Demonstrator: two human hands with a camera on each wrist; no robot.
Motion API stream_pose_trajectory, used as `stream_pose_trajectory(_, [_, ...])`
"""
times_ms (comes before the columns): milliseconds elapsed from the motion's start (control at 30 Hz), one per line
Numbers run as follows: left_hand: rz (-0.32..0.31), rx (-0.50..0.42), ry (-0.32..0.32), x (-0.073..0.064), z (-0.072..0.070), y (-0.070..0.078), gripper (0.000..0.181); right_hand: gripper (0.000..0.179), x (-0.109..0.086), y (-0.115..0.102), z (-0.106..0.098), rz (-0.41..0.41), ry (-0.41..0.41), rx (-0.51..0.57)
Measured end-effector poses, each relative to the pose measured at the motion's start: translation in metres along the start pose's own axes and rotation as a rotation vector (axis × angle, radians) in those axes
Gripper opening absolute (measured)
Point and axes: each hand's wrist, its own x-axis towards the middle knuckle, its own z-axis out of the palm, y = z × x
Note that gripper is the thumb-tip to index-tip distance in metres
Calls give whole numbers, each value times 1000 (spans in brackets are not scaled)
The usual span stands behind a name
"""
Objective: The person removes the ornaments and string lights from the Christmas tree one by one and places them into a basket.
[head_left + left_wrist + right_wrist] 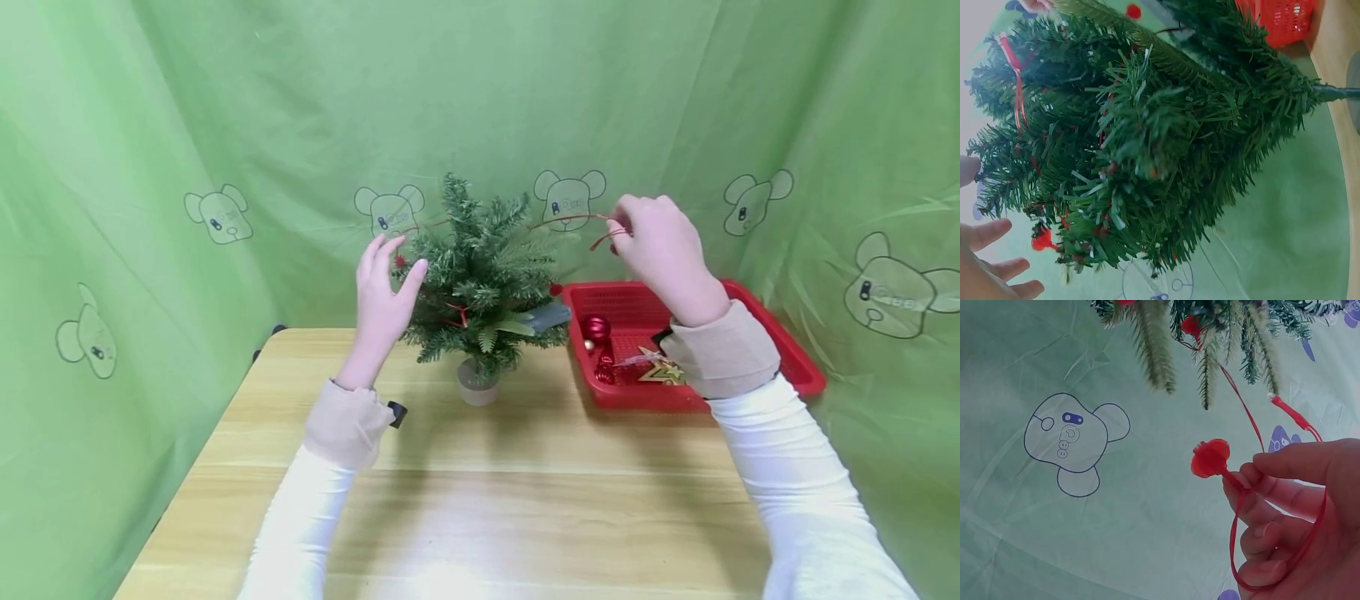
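Observation:
A small artificial Christmas tree (480, 292) stands in a whitish pot (477, 388) on the table. A thin red string (558, 220) with small red pieces is wound among its branches and runs out to the right. My right hand (663, 254) pinches the string beside and above the tree. In the right wrist view a red flower-shaped piece (1211, 459) sticks out past the fingertips, and a loop of string hangs over the fingers. My left hand (382, 300) is spread at the tree's left side, fingers near the outer branches and a red piece (1042, 239), holding nothing.
A red plastic basket (787, 367) at the right holds a shiny red ball (596, 327), a gold star (663, 367) and other ornaments. Green curtains (315, 100) printed with mouse faces surround the wooden table (480, 500). A grey ribbon-like piece (550, 317) sits on the tree's lower right.

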Motion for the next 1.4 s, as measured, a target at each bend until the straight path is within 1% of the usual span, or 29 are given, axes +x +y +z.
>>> stream_pose_trajectory(100, [-30, 1, 1, 5, -2, -4, 57, 18, -2, 1, -2, 21, 16, 39])
stream_pose_trajectory(233, [-66, -9, 1, 11, -6, -8, 57, 20, -4, 2, -3, 33, 66, 96])
stream_pose_trajectory(400, [-92, -31, 7, 17, -10, -13, 55, 21, -3, 4, -2, 29, 159, 158])
stream_pose_trajectory(500, [-97, -63, 17, 15, -11, -10, 52, 18, -3, 4, 0, 29, 240, 217])
stream_pose_trajectory(600, [-69, -93, 34, 7, -9, 0, 49, 15, -1, 2, 1, 43, 309, 292])
stream_pose_trajectory(700, [0, -92, 34, -1, -5, 11, 49, 13, 1, 1, 3, 68, 362, 363])
stream_pose_trajectory(800, [72, -56, -6, -9, 0, 21, 54, 8, 3, 0, 4, 105, 405, 427])
stream_pose_trajectory(900, [129, 1, -59, -14, 4, 27, 63, 19, 6, 1, 5, 136, 423, 483])
stream_pose_trajectory(1000, [153, 49, -86, -17, 6, 28, 67, 28, 9, 3, 7, 177, 411, 546])
stream_pose_trajectory(1033, [155, 58, -90, -17, 7, 27, 67, 28, 11, 3, 7, 190, 402, 578])
stream_pose_trajectory(1133, [149, 66, -94, -17, 8, 23, 62, 23, 14, 5, 9, 215, 376, 724])
stream_pose_trajectory(1267, [149, 54, -83, -15, 7, 16, 59, 24, 17, 6, 11, 228, 340, 1006])
stream_pose_trajectory(1400, [146, 42, -56, -12, 5, 8, 59, 30, 18, 4, 11, 262, 332, 1231])
